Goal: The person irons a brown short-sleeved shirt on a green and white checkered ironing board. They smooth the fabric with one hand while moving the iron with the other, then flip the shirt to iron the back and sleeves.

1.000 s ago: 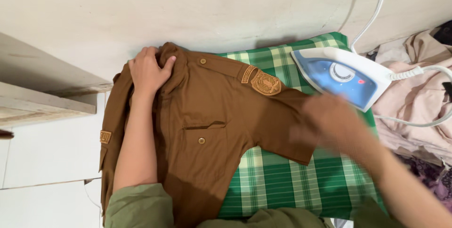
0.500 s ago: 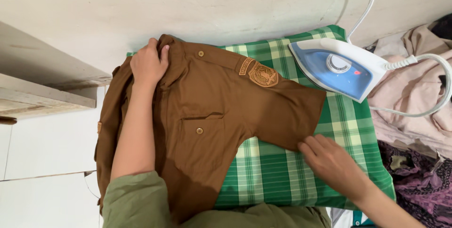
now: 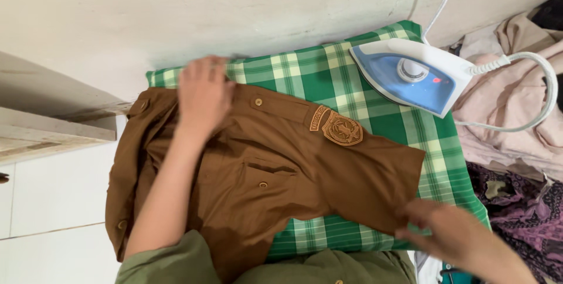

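A: Left hand (image 3: 204, 93) flat, fingers spread on the collar end of the brown shirt (image 3: 264, 172), gripping nothing. Shirt lies across the green plaid pad (image 3: 328, 73).

B: Long axis?

A: Collar left, short sleeve running right of the shoulder badge (image 3: 341, 128). Right hand (image 3: 454, 234) sits at the sleeve hem, nearer that end; fingers blurred, can't tell if they pinch cloth. Iron (image 3: 410, 76) rests beyond the badge, apart from both hands.

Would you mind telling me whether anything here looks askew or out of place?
The brown shirt lies skewed on the green plaid cloth, its left part hanging off the edge. The iron lies on the cloth with a red light showing.
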